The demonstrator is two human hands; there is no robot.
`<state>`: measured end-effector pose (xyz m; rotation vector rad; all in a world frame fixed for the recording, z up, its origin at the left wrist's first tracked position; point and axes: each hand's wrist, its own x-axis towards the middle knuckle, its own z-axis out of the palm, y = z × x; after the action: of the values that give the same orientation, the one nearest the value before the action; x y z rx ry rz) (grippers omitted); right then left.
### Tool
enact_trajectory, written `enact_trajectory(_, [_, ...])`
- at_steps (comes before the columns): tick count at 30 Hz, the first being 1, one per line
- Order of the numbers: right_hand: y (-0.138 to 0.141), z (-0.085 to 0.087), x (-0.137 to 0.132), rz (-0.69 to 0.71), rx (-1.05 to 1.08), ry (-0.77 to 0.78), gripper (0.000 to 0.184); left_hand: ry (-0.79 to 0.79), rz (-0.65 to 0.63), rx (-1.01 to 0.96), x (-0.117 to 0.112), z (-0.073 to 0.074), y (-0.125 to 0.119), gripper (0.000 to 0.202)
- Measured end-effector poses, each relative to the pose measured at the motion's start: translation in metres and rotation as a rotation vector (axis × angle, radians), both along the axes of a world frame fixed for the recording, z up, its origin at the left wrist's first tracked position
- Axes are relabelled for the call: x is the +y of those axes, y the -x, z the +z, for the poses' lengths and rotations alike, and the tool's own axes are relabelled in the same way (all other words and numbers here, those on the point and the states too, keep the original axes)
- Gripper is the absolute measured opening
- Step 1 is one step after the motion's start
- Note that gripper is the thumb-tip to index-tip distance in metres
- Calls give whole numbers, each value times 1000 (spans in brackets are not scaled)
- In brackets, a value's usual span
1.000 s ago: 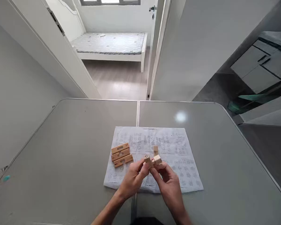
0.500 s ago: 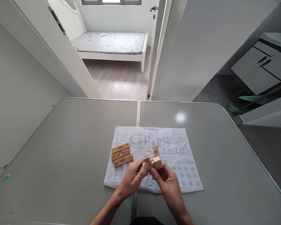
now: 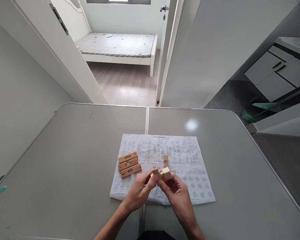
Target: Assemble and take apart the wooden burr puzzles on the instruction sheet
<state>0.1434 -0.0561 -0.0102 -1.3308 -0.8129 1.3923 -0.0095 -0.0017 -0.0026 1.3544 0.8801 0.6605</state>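
Two notched wooden puzzle pieces are crossed between my hands, above the printed sheet (image 3: pixel 200 186). My left hand (image 3: pixel 140 188) is closed on the upright wooden puzzle piece (image 3: pixel 155 169), whose end has a dark mark. With thumb and fingers my right hand (image 3: pixel 176 191) pinches the paler wooden puzzle piece (image 3: pixel 166 172) that joins it from the right. My fingers cover the joint in part. Just beyond them, another wooden piece (image 3: pixel 166 159) lies on the sheet. Left of my hands, several notched, numbered wooden pieces (image 3: pixel 128 163) lie side by side.
The sheet lies across the seam of a grey table (image 3: pixel 65 160) with a raised metal edge. A small teal object (image 3: pixel 3 188) is at the table's left edge. Beyond the table are a doorway and a bed (image 3: pixel 120 45); a cabinet (image 3: pixel 272 73) stands at right.
The upright piece in my left hand has tipped slightly, and the two held pieces look a little closer together. The loose pieces keep their places on the sheet; the whole view shifts slightly.
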Motion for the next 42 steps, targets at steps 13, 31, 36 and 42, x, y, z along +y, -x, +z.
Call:
enact_trajectory(13, [-36, -19, 18, -2, -758, -127, 37, 99, 264, 16, 4, -2, 23, 43])
enact_trajectory(31, [-40, 1, 27, 177, -536, -38, 28, 47, 186, 122, 3, -6, 27, 44])
enact_trajectory(36, [-32, 19, 25, 300, -356, 73, 34, 26, 232, 151, 0, -6, 28, 38])
enact_trajectory(42, [-26, 24, 22, 298, -337, 49, 32, -104, 231, 253, -2, 0, 23, 37])
